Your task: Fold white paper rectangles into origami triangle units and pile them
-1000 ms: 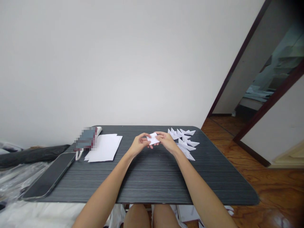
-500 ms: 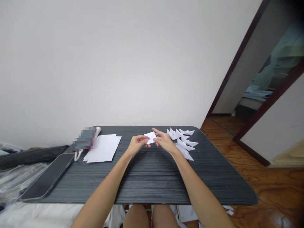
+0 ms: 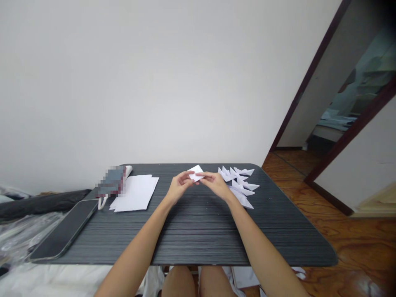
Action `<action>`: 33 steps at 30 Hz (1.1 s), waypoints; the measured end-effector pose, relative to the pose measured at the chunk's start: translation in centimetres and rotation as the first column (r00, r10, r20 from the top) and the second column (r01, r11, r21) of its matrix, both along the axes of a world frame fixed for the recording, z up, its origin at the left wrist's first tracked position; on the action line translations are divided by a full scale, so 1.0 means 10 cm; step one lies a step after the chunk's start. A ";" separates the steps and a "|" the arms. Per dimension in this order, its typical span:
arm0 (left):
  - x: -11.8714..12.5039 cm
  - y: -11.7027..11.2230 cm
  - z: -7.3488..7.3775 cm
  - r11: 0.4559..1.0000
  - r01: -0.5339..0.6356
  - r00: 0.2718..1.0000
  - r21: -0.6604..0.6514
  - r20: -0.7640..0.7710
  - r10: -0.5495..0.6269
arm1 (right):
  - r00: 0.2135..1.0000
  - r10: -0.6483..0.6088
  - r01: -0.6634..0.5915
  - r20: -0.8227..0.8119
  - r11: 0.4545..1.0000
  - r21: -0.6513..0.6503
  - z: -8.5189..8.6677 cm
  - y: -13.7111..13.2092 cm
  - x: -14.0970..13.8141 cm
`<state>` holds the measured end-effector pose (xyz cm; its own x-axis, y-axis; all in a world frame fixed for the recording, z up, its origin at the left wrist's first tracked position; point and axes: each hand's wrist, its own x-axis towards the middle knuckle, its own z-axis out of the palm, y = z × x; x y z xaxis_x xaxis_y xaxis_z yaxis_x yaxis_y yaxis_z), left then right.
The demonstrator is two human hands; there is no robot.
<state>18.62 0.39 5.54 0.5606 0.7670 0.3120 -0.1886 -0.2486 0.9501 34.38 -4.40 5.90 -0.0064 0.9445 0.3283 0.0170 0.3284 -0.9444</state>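
Folded piece: smooth matt paper. Tabletop: finely streaked. Floor: glossy, wood-look.

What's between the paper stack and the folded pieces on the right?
In the head view, between the stack and folded pieces are the left hand, the right hand and the small paper both hold.

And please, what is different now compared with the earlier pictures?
The folded paper has turned and shifted slightly toward the wall; the right hand has lowered its raised forefinger onto it. The left hand keeps holding it. The paper sheets and folded shapes stayed put.
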 end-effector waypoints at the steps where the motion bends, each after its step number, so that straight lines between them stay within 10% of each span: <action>1: -0.01 0.00 0.01 0.999 0.013 1.000 0.039 -0.002 -0.013 | 1.000 -0.008 0.008 -0.023 1.000 -0.002 0.00 0.00 0.00; 12: -0.07 0.10 0.00 0.975 -0.088 0.996 0.206 0.037 0.082 | 0.992 0.111 -0.114 -0.068 0.993 -0.042 -0.03 0.01 0.05; 20: -0.06 0.07 -0.02 0.892 -0.349 0.933 0.287 0.017 0.360 | 0.988 -0.095 0.104 -0.121 0.992 0.071 -0.01 0.05 0.01; 33: -0.04 -0.02 0.01 0.757 -0.346 0.917 0.554 0.028 0.398 | 0.970 -0.227 0.234 -0.082 0.968 0.092 -0.02 0.08 0.03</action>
<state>18.24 0.22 5.65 0.3111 0.6426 0.7002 0.1024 -0.7551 0.6475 34.71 -3.55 5.67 0.2342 0.8800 0.4132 0.0377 0.4165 -0.9084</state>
